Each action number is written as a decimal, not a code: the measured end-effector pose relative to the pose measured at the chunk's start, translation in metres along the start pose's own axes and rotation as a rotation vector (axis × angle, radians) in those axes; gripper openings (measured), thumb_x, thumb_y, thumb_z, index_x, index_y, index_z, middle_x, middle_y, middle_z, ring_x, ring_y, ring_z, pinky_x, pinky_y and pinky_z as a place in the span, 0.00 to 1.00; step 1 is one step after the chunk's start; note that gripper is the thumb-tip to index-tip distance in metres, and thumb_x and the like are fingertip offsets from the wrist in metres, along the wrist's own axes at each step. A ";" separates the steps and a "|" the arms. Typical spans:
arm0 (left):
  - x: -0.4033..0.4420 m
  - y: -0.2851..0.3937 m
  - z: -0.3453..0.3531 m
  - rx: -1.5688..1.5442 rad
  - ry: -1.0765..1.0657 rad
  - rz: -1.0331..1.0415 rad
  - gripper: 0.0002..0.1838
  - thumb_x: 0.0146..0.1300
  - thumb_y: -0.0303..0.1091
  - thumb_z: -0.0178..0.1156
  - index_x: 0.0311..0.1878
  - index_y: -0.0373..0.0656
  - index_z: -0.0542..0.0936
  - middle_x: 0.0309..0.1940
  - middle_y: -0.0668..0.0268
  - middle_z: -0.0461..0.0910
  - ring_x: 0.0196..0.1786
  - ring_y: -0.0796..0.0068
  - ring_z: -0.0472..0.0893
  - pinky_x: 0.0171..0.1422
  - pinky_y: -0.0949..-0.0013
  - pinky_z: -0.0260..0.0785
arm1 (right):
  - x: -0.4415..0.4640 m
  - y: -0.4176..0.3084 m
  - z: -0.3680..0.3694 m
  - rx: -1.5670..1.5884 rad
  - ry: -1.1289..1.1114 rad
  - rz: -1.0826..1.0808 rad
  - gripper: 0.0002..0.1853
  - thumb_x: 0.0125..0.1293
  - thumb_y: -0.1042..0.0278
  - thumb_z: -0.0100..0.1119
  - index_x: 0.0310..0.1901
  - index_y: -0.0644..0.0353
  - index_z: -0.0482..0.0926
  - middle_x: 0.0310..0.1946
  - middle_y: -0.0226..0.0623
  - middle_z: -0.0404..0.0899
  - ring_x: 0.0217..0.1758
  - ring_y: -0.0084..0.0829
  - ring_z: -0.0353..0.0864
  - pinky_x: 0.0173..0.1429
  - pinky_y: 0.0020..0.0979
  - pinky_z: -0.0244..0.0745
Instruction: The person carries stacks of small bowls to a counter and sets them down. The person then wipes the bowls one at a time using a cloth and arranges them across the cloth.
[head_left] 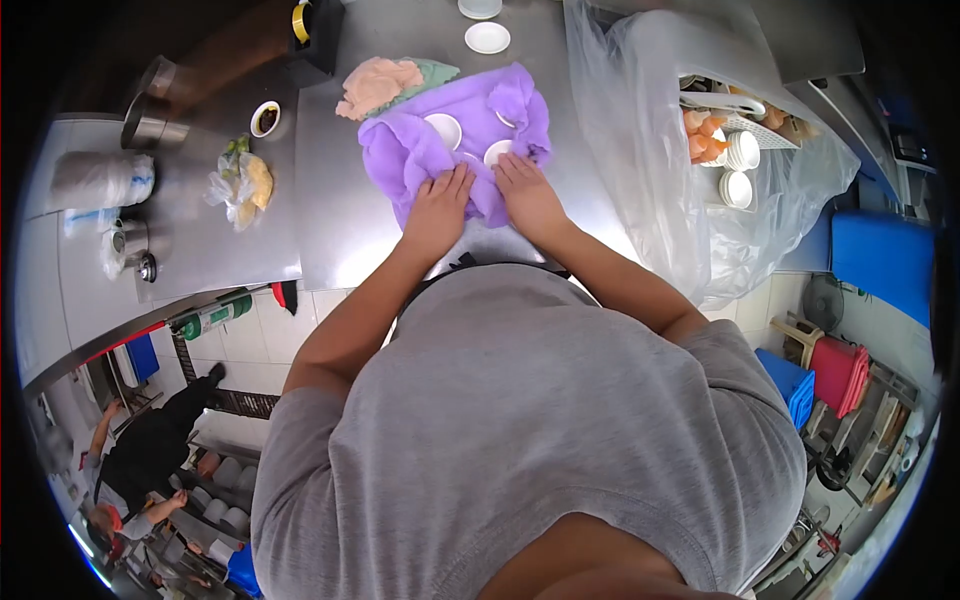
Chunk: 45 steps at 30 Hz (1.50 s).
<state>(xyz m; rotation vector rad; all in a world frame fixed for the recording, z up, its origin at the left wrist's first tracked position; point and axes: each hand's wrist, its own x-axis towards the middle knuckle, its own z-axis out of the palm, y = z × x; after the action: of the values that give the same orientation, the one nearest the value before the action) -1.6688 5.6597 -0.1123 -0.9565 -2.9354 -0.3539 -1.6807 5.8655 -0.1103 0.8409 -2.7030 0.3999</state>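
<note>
A purple cloth (400, 150) lies bunched on the steel counter, with several small white dishes on it or partly under its folds. My left hand (440, 207) presses on the cloth's near edge, and its fingers lie flat together over a fold. Beside it my right hand (530, 200) has its fingertips on the cloth and at the rim of a white dish (498, 151). Another white dish (443, 131) rests on the cloth beyond my left hand. Whether my fingers pinch the fabric is hard to see.
Behind the purple cloth are a peach cloth (378, 84) and a white plate (487, 38). A sauce bowl (266, 118) and a food bag (256, 185) sit left. Plastic sheeting (650, 150) and a basket of cups stand right. Another person (150, 450) is at lower left.
</note>
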 end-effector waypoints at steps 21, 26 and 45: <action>-0.132 -0.136 -0.030 -1.443 1.138 -1.548 0.06 0.45 0.23 0.55 0.29 0.43 0.75 0.31 0.66 0.75 0.39 0.68 0.72 0.46 0.63 0.61 | 0.069 0.072 -0.029 0.083 -0.027 0.078 0.21 0.55 0.73 0.59 0.53 0.61 0.76 0.56 0.46 0.75 0.58 0.48 0.73 0.62 0.43 0.68; -0.110 -0.083 -0.079 -1.126 1.260 -1.240 0.31 0.48 0.25 0.56 0.60 0.37 0.68 0.53 0.55 0.71 0.58 0.57 0.72 0.64 0.56 0.62 | 0.092 0.124 -0.035 -0.185 0.230 0.561 0.23 0.54 0.67 0.63 0.54 0.59 0.77 0.58 0.47 0.73 0.59 0.48 0.72 0.63 0.43 0.68; -0.094 -0.076 0.000 0.006 0.497 -0.765 0.32 0.60 0.33 0.52 0.69 0.38 0.61 0.72 0.51 0.56 0.77 0.47 0.48 0.77 0.39 0.32 | 0.035 0.018 -0.050 0.261 -0.452 0.399 0.32 0.45 0.69 0.68 0.58 0.55 0.75 0.59 0.49 0.70 0.60 0.50 0.69 0.64 0.45 0.67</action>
<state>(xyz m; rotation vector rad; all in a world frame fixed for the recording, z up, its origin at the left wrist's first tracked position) -1.6370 5.5456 -0.1375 0.2791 -2.6759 -0.5019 -1.7093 5.8792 -0.0550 0.4875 -3.3032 0.7398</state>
